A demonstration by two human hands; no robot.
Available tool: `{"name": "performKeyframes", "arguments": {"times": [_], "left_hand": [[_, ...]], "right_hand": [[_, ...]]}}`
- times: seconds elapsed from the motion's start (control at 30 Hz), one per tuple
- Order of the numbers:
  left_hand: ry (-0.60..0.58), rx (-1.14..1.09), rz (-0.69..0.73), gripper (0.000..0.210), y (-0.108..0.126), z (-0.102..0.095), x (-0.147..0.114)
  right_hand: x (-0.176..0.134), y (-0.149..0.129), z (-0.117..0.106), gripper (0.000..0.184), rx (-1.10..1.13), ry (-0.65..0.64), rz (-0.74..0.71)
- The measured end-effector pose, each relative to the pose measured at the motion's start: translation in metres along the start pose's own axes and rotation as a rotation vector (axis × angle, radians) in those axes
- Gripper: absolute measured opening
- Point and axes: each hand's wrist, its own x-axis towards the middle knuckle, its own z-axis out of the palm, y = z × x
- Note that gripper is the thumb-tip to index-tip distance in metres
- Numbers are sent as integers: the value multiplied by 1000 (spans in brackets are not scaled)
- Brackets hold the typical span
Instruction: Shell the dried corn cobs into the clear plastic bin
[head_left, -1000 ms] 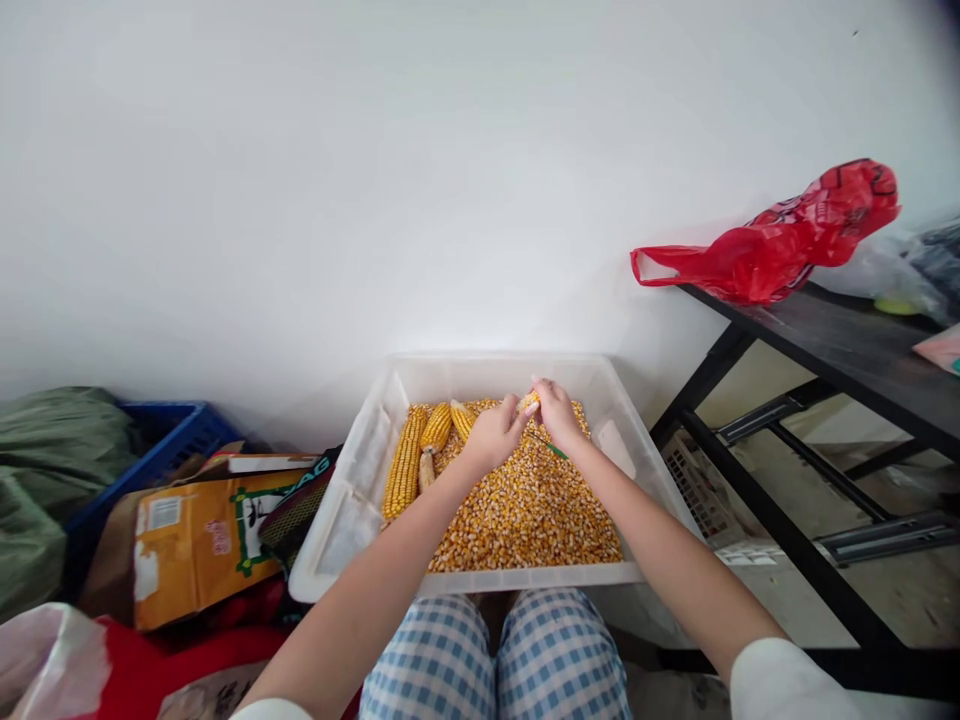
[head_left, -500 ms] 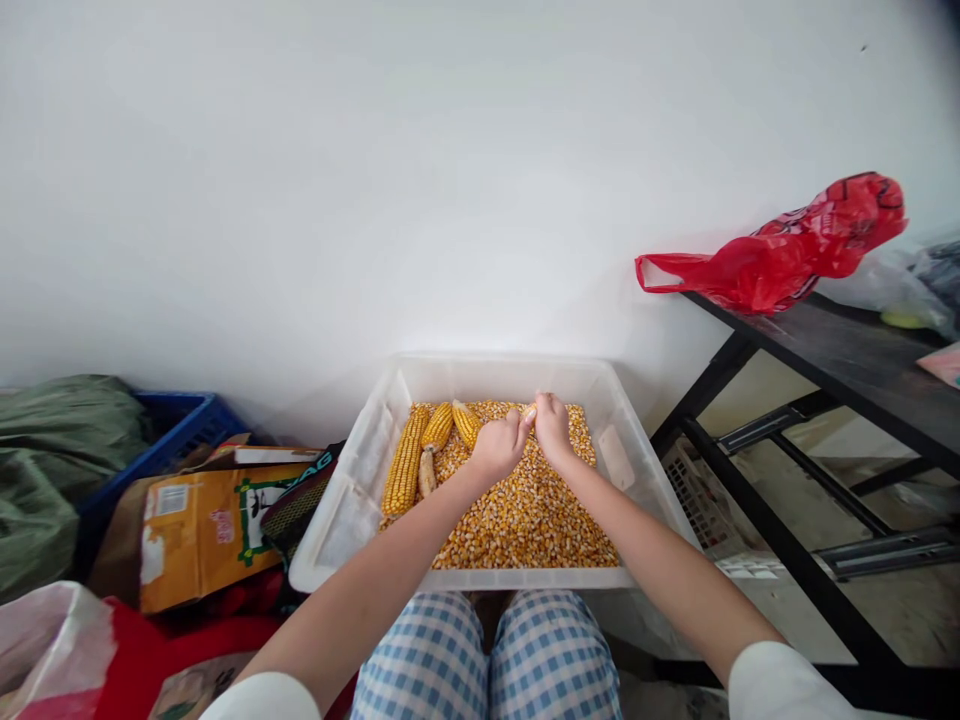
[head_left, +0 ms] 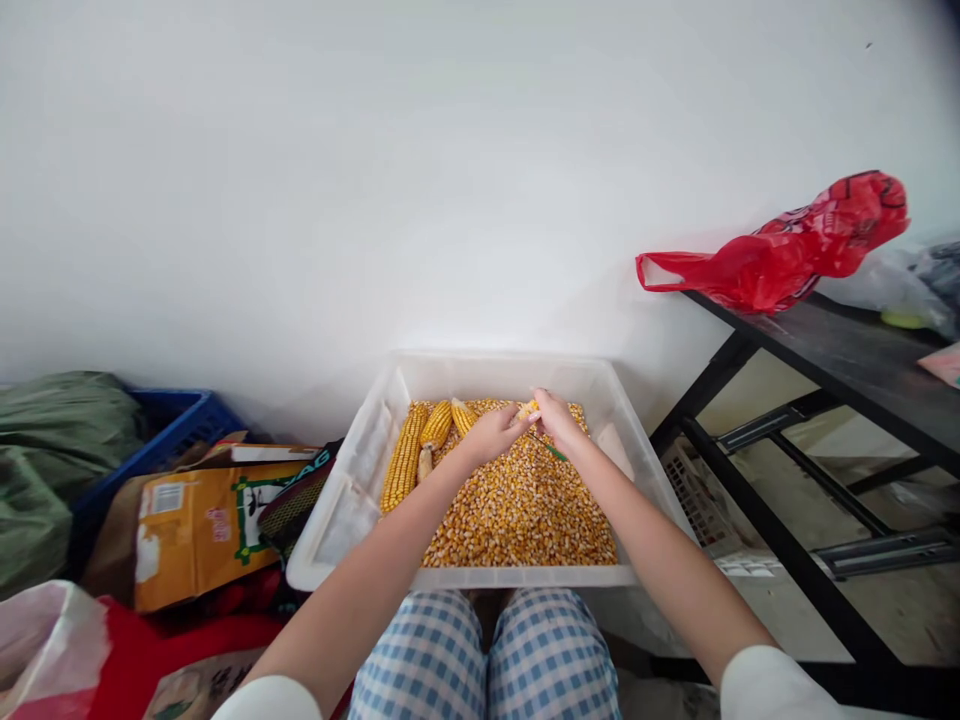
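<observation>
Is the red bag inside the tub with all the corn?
No, the red bag lies on the black table, while the corn kernels are in the tub.

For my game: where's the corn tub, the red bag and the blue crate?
Corn tub [head_left: 525, 577], head view: front rim.
Red bag [head_left: 787, 255], head view: crumpled middle.
Blue crate [head_left: 189, 428], head view: side wall.

Corn piece [head_left: 528, 409] is partly obscured by left hand [head_left: 493, 434] and right hand [head_left: 556, 420]; green sack [head_left: 60, 450] is cut off at left edge.
</observation>
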Motion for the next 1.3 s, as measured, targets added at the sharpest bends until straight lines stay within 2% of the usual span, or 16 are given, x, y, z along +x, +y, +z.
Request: {"name": "performKeyframes", "arguments": {"times": [0.1, 0.33, 0.6, 0.73, 0.87, 0.93, 1.07, 1.17, 1.3], "left_hand": [[-62, 38, -22, 46, 2, 2, -1], [-129, -12, 24, 35, 3, 11, -3], [-257, -219, 3, 33, 4, 6, -8], [-319, -320, 11, 44, 9, 1, -9], [-272, -358, 25, 53, 10, -1, -7], [-258, -380, -54, 50, 8, 1, -4], [-308, -499, -157, 43, 4, 6, -2], [-302, -550, -132, 41, 3, 9, -3], [-255, -504, -95, 39, 4, 9, -5]], "right_hand": [[2, -2, -4, 27, -30, -103, 30], [6, -1, -12, 33, -89, -168, 30], [9, 1, -16, 38, -159, -175, -15], [16, 4, -20, 39, -193, -155, -39], [17, 5, -20, 41, -242, -96, -97], [15, 5, -19, 44, -273, -99, -168], [10, 4, -14, 47, -319, -165, -242], [9, 3, -13, 47, -316, -165, -275], [11, 2, -12, 47, -293, -108, -287]]}}
